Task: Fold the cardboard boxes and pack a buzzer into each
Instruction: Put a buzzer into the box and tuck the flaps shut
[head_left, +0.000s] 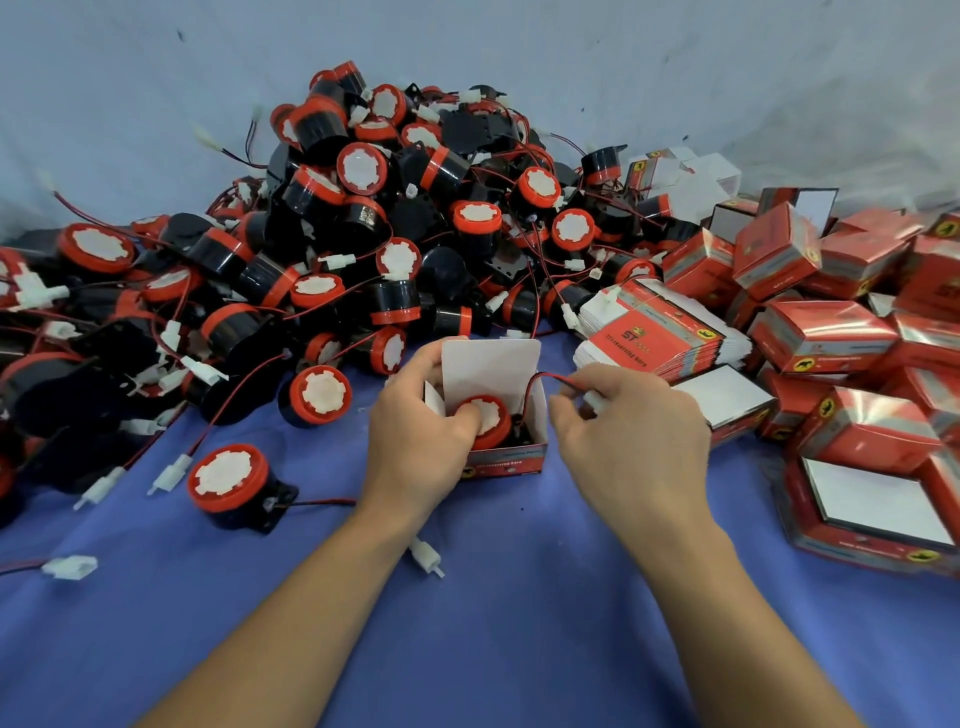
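A small red cardboard box (506, 460) stands open on the blue cloth in the middle, its white lid flap (491, 364) upright at the back. Inside sits a black buzzer with a red and white cap (491, 418). My left hand (415, 436) grips the box's left side, with the thumb pressing on the buzzer's cap. My right hand (631, 431) pinches the buzzer's red and black wire (543, 376) and its white connector just right of the box.
A big heap of buzzers (363, 223) with loose wires fills the back left. One buzzer (234, 486) lies alone front left. A stack of flat boxes (660, 332) lies right of centre, and folded red boxes (831, 332) pile up on the right. A loose connector (426, 558) lies between my forearms.
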